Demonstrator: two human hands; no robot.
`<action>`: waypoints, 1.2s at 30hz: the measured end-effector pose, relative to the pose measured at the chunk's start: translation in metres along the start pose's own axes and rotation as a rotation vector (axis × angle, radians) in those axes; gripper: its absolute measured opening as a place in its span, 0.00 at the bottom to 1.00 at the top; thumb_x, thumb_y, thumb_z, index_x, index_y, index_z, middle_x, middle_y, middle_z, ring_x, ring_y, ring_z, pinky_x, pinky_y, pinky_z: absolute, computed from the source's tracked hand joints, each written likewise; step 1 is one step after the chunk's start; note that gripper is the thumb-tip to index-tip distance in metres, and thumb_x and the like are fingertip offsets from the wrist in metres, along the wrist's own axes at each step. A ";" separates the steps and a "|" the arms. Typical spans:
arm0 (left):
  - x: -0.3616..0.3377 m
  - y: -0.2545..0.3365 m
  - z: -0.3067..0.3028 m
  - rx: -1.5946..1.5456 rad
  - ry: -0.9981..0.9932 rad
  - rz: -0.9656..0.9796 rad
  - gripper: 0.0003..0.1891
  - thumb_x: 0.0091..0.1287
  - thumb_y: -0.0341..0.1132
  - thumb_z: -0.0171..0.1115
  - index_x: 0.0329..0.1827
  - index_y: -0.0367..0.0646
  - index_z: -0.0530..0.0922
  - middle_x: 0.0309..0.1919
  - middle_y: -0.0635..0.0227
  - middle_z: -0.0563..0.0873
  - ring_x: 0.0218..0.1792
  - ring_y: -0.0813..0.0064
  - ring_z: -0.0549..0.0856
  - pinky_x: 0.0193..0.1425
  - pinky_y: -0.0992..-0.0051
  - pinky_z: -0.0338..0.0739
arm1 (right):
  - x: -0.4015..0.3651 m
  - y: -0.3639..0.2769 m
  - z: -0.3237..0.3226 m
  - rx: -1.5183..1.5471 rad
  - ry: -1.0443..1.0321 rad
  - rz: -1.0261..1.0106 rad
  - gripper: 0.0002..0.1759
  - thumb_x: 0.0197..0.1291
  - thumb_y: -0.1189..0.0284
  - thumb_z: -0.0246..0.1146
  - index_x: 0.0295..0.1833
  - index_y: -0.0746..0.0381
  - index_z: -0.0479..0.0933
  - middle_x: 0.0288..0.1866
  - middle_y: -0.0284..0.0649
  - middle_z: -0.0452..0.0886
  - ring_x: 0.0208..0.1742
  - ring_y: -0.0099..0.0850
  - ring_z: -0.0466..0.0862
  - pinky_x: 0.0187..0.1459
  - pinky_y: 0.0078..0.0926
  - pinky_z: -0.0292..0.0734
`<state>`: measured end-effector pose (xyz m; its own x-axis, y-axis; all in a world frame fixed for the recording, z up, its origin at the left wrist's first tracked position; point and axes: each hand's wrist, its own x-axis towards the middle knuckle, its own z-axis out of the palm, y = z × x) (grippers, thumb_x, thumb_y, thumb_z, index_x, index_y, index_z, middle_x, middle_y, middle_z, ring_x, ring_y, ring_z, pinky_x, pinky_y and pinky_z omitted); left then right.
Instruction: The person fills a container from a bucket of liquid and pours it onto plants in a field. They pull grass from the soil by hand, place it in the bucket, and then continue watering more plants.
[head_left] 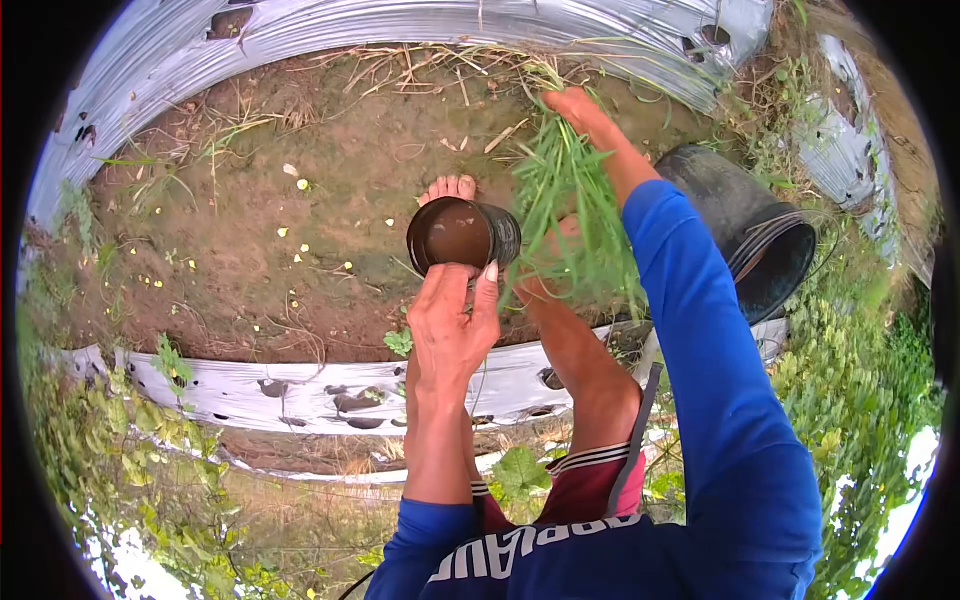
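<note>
Bare soil [250, 230] lies between silver plastic mulch strips [300, 395]. A black bucket [750, 235] sits near the right hand [585, 110], whose grip is closed on a bunch of green grass [570, 200]. The left hand [452, 325] grips a dark, rusty-brown round can [462, 235] by its near rim, open mouth facing the camera, bare toes [450, 186] just beyond.

Soft, even daylight all round me, no hard sun. The bare brown soil [300, 200] is flatly lit, with barely any shade. The silver plastic mulch sheet [400, 30] gleams pale with mild glare. My right hand [585, 110] and its bunch of green grass blades [570, 210] look smeared by blur. My left hand [450, 320] and the rusty brown round tin can [462, 235] are sharper. The fisheye lens bends every edge, black corners ring the picture, and white patches along the bottom are blown out.
</note>
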<state>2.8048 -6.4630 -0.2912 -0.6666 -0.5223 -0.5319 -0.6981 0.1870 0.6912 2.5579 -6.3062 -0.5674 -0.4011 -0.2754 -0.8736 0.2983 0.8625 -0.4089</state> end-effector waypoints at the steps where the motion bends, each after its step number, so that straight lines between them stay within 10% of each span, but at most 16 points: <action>1: -0.001 0.003 -0.001 -0.025 -0.015 -0.036 0.09 0.66 0.32 0.66 0.37 0.33 0.80 0.32 0.54 0.82 0.28 0.59 0.84 0.32 0.67 0.78 | -0.001 -0.001 0.004 0.100 0.015 0.111 0.31 0.48 0.53 0.63 0.41 0.74 0.80 0.39 0.54 0.83 0.41 0.43 0.81 0.45 0.41 0.74; 8: 0.011 0.004 -0.004 0.022 -0.018 -0.028 0.07 0.64 0.30 0.67 0.37 0.34 0.79 0.32 0.53 0.82 0.28 0.56 0.85 0.30 0.65 0.78 | -0.009 -0.009 0.011 -0.264 0.207 0.001 0.30 0.48 0.52 0.62 0.39 0.73 0.80 0.48 0.61 0.83 0.50 0.54 0.83 0.51 0.43 0.77; 9: 0.014 0.009 -0.006 0.020 -0.011 -0.062 0.07 0.63 0.30 0.68 0.37 0.35 0.80 0.32 0.53 0.82 0.30 0.55 0.85 0.32 0.63 0.78 | -0.010 -0.014 0.006 -0.343 0.177 -0.013 0.19 0.51 0.59 0.63 0.35 0.67 0.80 0.38 0.54 0.83 0.37 0.45 0.81 0.36 0.43 0.74; 12: 0.018 -0.001 -0.005 0.044 0.035 -0.010 0.07 0.63 0.30 0.68 0.37 0.35 0.80 0.33 0.53 0.83 0.31 0.54 0.84 0.35 0.63 0.78 | 0.053 0.072 0.019 -0.588 0.275 -0.275 0.24 0.48 0.55 0.62 0.34 0.68 0.79 0.37 0.56 0.83 0.36 0.50 0.81 0.38 0.44 0.75; 16: 0.022 0.004 -0.007 0.020 0.032 -0.060 0.07 0.63 0.30 0.68 0.36 0.34 0.80 0.33 0.53 0.83 0.32 0.53 0.84 0.37 0.63 0.78 | 0.007 0.005 0.016 -0.308 0.242 0.088 0.22 0.49 0.59 0.60 0.35 0.70 0.80 0.39 0.59 0.84 0.37 0.51 0.82 0.39 0.43 0.75; 27: 0.043 0.015 -0.012 0.040 0.027 0.003 0.07 0.64 0.30 0.68 0.37 0.34 0.81 0.34 0.54 0.84 0.32 0.56 0.85 0.37 0.64 0.79 | -0.017 -0.025 0.015 -0.292 0.268 0.239 0.26 0.46 0.58 0.62 0.38 0.74 0.80 0.48 0.62 0.82 0.55 0.53 0.83 0.56 0.41 0.77; 36: 0.045 0.022 -0.007 0.002 0.028 0.035 0.06 0.63 0.29 0.67 0.37 0.34 0.81 0.33 0.54 0.83 0.30 0.57 0.84 0.34 0.65 0.77 | -0.165 -0.020 -0.033 -0.163 0.128 0.330 0.26 0.50 0.58 0.63 0.43 0.72 0.79 0.37 0.55 0.83 0.41 0.43 0.82 0.49 0.38 0.74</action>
<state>2.7616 -6.4881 -0.2969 -0.6832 -0.5385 -0.4931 -0.6747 0.2073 0.7084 2.5892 -6.2636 -0.4068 -0.4148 0.0747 -0.9068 0.2921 0.9548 -0.0549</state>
